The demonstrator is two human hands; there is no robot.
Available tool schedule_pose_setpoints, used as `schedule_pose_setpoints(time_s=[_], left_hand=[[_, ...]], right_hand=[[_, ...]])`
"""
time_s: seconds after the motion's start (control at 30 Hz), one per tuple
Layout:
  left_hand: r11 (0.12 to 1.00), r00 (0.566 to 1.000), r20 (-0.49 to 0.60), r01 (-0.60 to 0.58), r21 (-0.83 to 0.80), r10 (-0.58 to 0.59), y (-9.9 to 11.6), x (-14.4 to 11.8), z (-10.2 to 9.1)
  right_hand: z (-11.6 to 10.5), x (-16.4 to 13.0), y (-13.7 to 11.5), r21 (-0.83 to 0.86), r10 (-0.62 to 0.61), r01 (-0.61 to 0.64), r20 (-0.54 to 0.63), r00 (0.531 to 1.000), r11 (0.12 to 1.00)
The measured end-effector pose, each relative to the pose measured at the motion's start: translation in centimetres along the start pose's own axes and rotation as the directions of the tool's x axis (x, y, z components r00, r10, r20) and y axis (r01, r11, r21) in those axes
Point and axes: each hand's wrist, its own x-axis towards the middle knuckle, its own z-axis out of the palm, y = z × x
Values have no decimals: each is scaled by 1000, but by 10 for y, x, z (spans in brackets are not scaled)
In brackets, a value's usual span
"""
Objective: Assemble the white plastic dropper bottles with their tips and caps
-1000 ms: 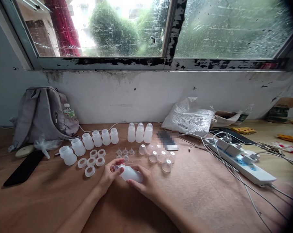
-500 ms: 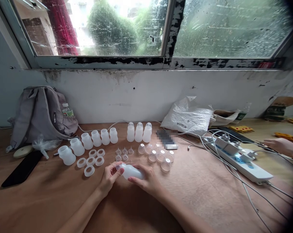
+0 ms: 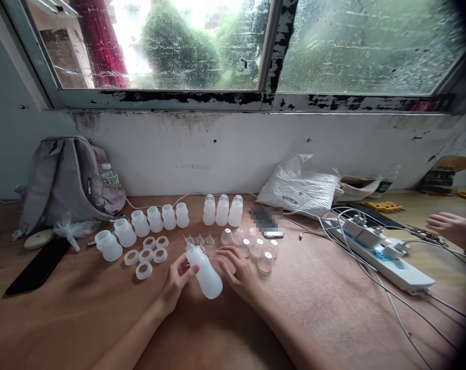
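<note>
My left hand [image 3: 176,281] is closed around the neck of a frosted white baby bottle [image 3: 208,277], which tilts with its base toward me and its clear teat pointing away. Just right of the bottle, my right hand [image 3: 238,272] has its fingers apart and holds nothing. Beyond my hands lie several clear teats [image 3: 209,239], partly hidden by the bottle. Several collar rings [image 3: 143,270] lie flat to the left, in front of a row of open bottle bodies [image 3: 125,234]. Clear dome caps [image 3: 264,262] stand beyond my right hand. Three capped bottles [image 3: 222,211] stand upright at the back.
A backpack [image 3: 63,180] and a black flat object [image 3: 38,267] are on the left. To the right are a phone [image 3: 269,223], a silver plastic bag [image 3: 302,185] and a power strip [image 3: 406,275] with trailing cables. Another person's hand [image 3: 451,228] appears at the right edge.
My right hand has let go of the bottle and its fingers have spread. The bottle has swung its base toward me in my left hand. The other person's hand has shifted slightly right.
</note>
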Motion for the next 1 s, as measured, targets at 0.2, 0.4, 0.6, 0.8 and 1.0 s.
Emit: schedule_pose_setpoints(time_s=[0.2,0.4,0.6,0.8,1.0], left_hand=[[997,995,-97,-31,-64,24,2,2,-2],[992,991,-132,-52,-114,37,1,2,-4],[991,983,-181,-33,-127,9,1,3,-5],[986,992,-96,-62,152,78,-1,3,-10],[896,995,63,-98,433,79,-6,0,-8]], right_hand=[[-8,4,38,-437,-1,-130,-287,958,890],[-3,2,32,-235,29,-57,-117,993,970],[-3,3,21,-59,222,-226,-74,972,972],[-3,5,19,404,411,-342,-96,907,848],[-2,6,13,636,517,-329,-131,846,698]])
